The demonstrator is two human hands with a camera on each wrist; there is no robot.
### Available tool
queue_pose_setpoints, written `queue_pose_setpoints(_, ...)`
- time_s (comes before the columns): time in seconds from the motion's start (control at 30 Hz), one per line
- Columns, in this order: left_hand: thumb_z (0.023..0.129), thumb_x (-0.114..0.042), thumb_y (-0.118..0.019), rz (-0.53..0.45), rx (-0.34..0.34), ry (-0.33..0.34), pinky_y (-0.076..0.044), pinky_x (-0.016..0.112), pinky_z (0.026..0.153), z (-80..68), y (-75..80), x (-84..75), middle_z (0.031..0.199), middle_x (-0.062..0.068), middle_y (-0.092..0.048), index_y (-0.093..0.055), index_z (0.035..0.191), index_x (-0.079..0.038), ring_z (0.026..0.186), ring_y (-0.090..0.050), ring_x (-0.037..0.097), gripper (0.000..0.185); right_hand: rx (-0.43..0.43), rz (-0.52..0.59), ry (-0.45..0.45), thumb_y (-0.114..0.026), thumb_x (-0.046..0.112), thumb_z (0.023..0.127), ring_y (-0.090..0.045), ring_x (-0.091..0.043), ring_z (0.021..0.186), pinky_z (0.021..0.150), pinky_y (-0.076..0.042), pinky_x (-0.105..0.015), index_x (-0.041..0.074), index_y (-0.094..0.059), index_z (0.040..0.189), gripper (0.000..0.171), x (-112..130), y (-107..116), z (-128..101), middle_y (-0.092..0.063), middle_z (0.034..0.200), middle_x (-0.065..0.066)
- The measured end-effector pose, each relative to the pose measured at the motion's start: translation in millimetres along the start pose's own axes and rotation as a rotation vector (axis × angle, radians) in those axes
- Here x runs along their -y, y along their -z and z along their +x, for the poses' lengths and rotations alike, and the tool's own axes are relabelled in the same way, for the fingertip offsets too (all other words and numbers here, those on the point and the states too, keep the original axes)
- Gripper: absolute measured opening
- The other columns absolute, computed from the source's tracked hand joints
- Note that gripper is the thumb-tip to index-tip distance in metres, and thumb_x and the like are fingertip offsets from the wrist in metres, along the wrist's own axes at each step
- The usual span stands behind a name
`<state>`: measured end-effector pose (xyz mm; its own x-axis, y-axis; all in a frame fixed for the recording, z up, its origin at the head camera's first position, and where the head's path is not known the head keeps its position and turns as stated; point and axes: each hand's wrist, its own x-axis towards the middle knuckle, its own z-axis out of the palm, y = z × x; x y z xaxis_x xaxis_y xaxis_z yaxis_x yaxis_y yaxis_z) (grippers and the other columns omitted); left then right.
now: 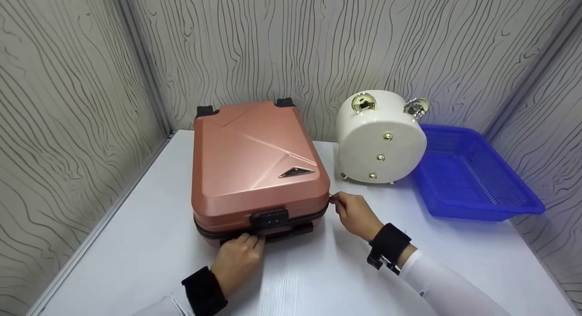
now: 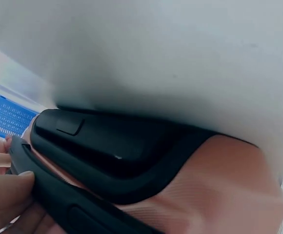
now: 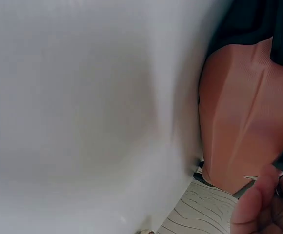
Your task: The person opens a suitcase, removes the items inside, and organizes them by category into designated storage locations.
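Observation:
A rose-pink hard-shell suitcase [image 1: 254, 147] lies flat on the white table, its black combination lock [image 1: 269, 218] on the near side. My left hand [image 1: 238, 257] holds the black carry handle [image 2: 58, 197] below that lock, thumb on top of it in the left wrist view. At the suitcase's near right corner, my right hand [image 1: 357, 213] pinches a small metal zipper pull [image 3: 250, 177] between thumb and fingers. A black zipper band [image 1: 213, 234] runs round the shell. The curled fingers partly hide the pull.
Behind my right hand stands a round white drum-shaped object [image 1: 386, 145] with gold knobs and small feet. A blue plastic basket [image 1: 482, 204] sits at the right. Wood-patterned walls [image 1: 273, 43] enclose the white table [image 1: 136, 225] at the back and sides.

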<state>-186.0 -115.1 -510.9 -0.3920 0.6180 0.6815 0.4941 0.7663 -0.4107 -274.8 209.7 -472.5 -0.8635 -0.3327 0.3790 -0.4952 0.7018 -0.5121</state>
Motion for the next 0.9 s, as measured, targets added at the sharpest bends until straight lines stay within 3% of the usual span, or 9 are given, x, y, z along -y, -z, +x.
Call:
queue_pose_setpoints(0.2, 0.074, -0.005, -0.080, -0.032, 0.044, 0.007, -0.057, 0.026, 0.060, -0.6, 3.1, -1.0, 0.078, 0.002, -0.073, -0.082, 0.093, -0.009, 0.070, -0.065, 0.017, 0.020, -0.001, -0.059, 0.086, -0.060, -0.009, 0.100, -0.078, -0.027, 0.087, 0.079, -0.064, -0.044, -0.002, -0.076, 0.101, 0.017, 6.3, 2.0, -18.9, -0.081, 0.095, -0.015)
queue_pose_setpoints(0.3, 0.075, -0.004, -0.077, -0.040, 0.027, 0.008, -0.057, 0.026, 0.060, -0.7, 3.0, -0.8, 0.078, 0.002, -0.073, -0.082, 0.092, -0.009, 0.070, -0.065, 0.016, 0.018, 0.007, -0.085, 0.135, -0.060, -0.008, 0.101, -0.080, -0.029, 0.090, 0.079, -0.065, -0.044, -0.002, -0.076, 0.101, 0.017, 12.8, 0.6, -28.9, -0.081, 0.098, -0.017)
queue_pose_setpoints(0.43, 0.077, -0.004, -0.073, -0.053, 0.000, 0.012, -0.056, 0.026, 0.059, 0.1, 1.9, 0.9, 0.077, 0.001, -0.073, -0.081, 0.090, -0.009, 0.069, -0.065, 0.014, 0.016, 0.018, -0.117, 0.185, -0.061, -0.005, 0.103, -0.080, -0.026, 0.085, 0.074, -0.065, -0.041, -0.002, -0.075, 0.102, 0.014, 24.5, -2.9, -40.4, -0.081, 0.094, -0.014)
queue_pose_setpoints(0.67, 0.073, -0.005, -0.082, -0.089, -0.003, 0.021, -0.055, 0.026, 0.058, 0.1, 1.3, 3.7, 0.078, -0.001, -0.072, -0.079, 0.090, -0.012, 0.069, -0.064, 0.015, 0.018, 0.040, -0.138, 0.250, -0.064, -0.003, 0.104, -0.078, -0.021, 0.078, 0.067, -0.063, -0.034, -0.002, -0.073, 0.107, 0.010, 46.0, -16.1, -48.9, -0.079, 0.088, -0.013)
queue_pose_setpoints(0.9, 0.070, -0.002, -0.086, -0.120, -0.024, 0.048, -0.057, 0.027, 0.057, -0.9, 2.9, 1.6, 0.078, -0.001, -0.072, -0.079, 0.089, -0.011, 0.068, -0.066, 0.016, 0.023, 0.024, -0.168, 0.381, -0.065, -0.003, 0.102, -0.067, -0.010, 0.068, 0.058, -0.053, -0.027, 0.006, -0.066, 0.095, 0.011, 65.6, -36.6, -46.5, -0.068, 0.073, 0.000)
